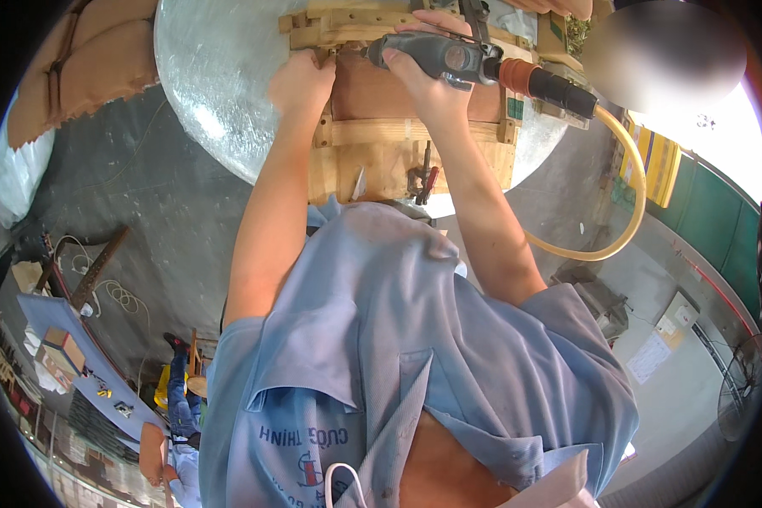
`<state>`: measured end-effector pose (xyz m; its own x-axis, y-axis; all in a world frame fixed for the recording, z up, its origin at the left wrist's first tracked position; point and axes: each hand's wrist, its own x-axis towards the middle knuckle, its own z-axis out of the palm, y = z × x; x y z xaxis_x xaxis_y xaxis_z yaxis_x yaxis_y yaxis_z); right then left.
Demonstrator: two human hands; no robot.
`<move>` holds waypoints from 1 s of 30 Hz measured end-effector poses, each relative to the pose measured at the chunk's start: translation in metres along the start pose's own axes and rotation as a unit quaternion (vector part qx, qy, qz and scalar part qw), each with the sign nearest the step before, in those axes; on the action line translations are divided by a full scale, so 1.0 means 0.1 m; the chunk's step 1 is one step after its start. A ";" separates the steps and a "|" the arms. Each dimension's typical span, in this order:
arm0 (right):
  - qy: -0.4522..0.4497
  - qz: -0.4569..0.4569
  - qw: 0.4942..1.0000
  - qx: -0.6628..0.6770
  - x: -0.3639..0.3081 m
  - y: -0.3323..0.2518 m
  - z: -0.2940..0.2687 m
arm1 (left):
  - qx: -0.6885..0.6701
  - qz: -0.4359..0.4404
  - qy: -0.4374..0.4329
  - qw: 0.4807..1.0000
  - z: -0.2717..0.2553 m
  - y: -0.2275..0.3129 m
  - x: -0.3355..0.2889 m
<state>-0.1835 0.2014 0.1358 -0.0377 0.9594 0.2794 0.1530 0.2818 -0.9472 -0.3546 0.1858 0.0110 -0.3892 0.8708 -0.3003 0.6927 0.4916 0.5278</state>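
The person's right grip is wrapped around a grey air drill, which points left above a brown panel set in a wooden frame. The frame sits on a round, silvery tabletop. The left grip has bent fingers at the frame, close to the drill's tip; whether they pinch anything is too hard to tell. If the tip slips, it could poke those fingers or scratch the panel. If the yellow hose snags, it could tug the drill crooked.
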 end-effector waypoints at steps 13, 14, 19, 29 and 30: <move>-0.022 -0.040 0.998 -0.032 0.02 0.24 0.11 | 0.112 -0.013 -0.021 0.993 0.05 0.19 -0.10; -0.010 -0.040 0.999 -0.035 0.02 0.25 0.13 | 0.110 -0.005 -0.009 0.994 0.06 0.18 -0.11; -0.031 -0.018 0.999 0.001 0.02 0.22 0.14 | 0.108 -0.007 -0.013 0.994 0.05 0.21 -0.13; -0.009 -0.010 1.000 -0.014 0.01 0.23 0.17 | 0.109 -0.014 -0.011 0.994 0.05 0.22 -0.14; -0.016 -0.015 1.000 -0.010 0.02 0.27 0.18 | 0.111 -0.013 -0.008 0.994 0.05 0.22 -0.14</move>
<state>-0.1973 0.2107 0.1084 -0.0735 0.9503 0.3025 0.1714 0.3108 -0.9349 -0.3308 0.1840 0.0226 -0.3995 0.8572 -0.3250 0.8006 0.4990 0.3319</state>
